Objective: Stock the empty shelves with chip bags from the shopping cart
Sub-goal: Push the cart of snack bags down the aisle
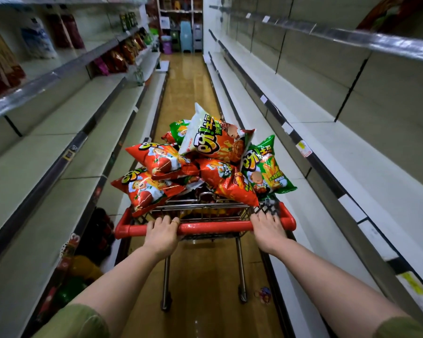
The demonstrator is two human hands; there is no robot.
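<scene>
Our left hand (161, 231) and right hand (269, 230) each curl round the one red handle (214, 226) of the cart (166, 276). Heaped in it we count seven bags (156, 159): four red, two green, one white. Shelves (310, 142) flank us.

A shop aisle: long tiered shelves (303, 132) with price tags (303, 148) flank a chip-laden shopping cart (205, 225)

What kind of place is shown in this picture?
Most likely a supermarket aisle. Long tiered shelves run along both sides, their edges carrying price labels. A red-handled shopping cart heaped with chip bags stands between them, and packaged goods stand further along on the left.
</scene>
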